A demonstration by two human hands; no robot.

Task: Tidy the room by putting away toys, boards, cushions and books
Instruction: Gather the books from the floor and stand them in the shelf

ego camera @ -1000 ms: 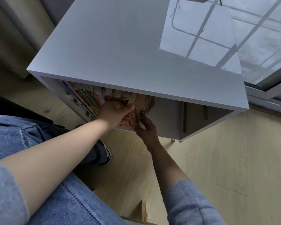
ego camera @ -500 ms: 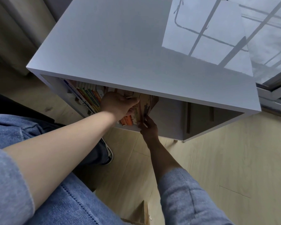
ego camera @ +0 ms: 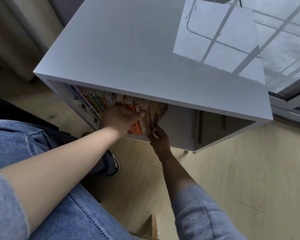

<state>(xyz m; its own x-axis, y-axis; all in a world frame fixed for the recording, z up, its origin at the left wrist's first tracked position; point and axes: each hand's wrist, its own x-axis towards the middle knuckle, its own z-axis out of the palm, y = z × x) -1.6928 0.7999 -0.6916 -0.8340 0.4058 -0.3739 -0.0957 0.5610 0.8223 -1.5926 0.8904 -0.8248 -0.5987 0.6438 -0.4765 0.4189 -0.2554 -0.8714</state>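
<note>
left grip (ego camera: 122, 118): we clasp the upright books (ego camera: 97, 103), thumb on a cream spine.
right grip (ego camera: 158, 138): we pinch the brown book (ego camera: 157, 110) at its bottom edge.
brown book: tilted at the row's right end, inside the white shelf (ego camera: 145, 49).

A white cabinet (ego camera: 145, 58) with a glossy top that mirrors the window stands on the pale wooden floor (ego camera: 249, 170). Its front is open onto a single shelf (ego camera: 182, 142) in shadow. On it a row of books (ego camera: 97, 104) stands upright, spines outward, from the left wall to about the middle. At the row's right end a brown book (ego camera: 156, 111) tilts rightward. On the floor just beside the cabinet's near-left corner rests a shoe (ego camera: 115, 165).
</note>
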